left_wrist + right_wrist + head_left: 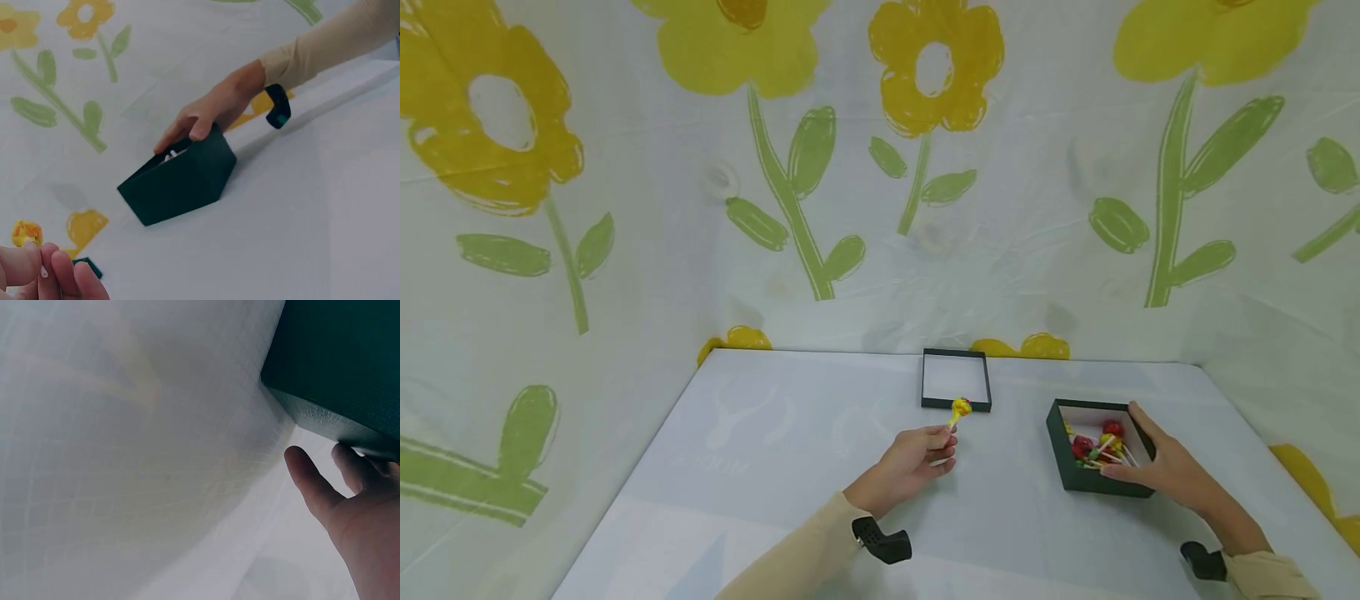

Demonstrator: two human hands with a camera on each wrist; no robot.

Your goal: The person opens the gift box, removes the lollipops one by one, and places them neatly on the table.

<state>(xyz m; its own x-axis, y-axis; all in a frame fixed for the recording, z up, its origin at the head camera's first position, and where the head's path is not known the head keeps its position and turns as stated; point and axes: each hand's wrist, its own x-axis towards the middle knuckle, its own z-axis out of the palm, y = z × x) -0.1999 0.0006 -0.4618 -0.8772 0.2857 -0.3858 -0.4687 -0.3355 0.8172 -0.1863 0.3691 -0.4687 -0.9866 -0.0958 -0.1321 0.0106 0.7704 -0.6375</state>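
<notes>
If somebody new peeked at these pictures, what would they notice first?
Probably the big yellow flowers on the backdrop, high behind the table. Next, perhaps the bright yellow lollipop, pinched in the left hand. Then maybe the dark green box on the right, with more lollipops inside and the right hand gripping it.

We look into a booth-like space, flower-printed sheeting (1015, 267) behind and beside a white table (760, 492); room type unclear.
</notes>
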